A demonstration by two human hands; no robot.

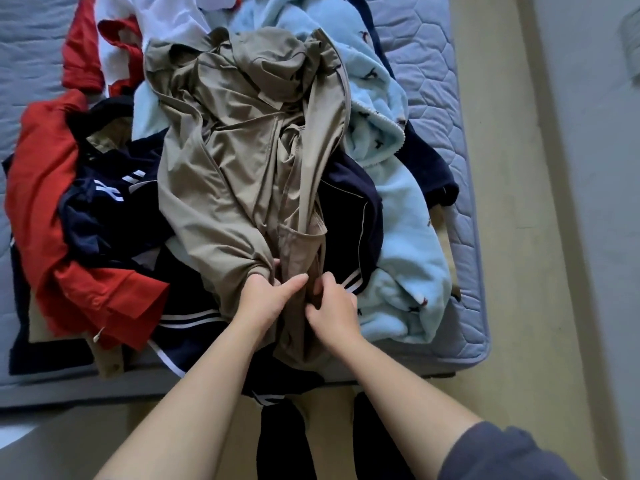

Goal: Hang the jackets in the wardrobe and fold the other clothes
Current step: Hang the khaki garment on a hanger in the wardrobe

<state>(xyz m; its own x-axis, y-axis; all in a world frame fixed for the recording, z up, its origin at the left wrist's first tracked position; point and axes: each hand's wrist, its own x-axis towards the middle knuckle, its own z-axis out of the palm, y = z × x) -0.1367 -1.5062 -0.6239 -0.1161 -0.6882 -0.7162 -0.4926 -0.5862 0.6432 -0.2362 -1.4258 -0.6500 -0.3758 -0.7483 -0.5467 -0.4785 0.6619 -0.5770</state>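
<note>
A quilted blue-grey mattress (431, 60) lies low on a pale cream floor (509, 244) — its stitched hexagon pattern shows along the right side, and its rounded near corner sits at the lower right. A grey-blue wall (595, 174) runs along the floor's far right edge.

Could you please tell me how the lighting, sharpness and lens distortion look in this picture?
Head view: dim, flat, bluish light, no glare; the tan jacket and the left hand and right hand gripping it look fairly sharp; the wide lens tilts the mattress edge and floor at the right.
</note>
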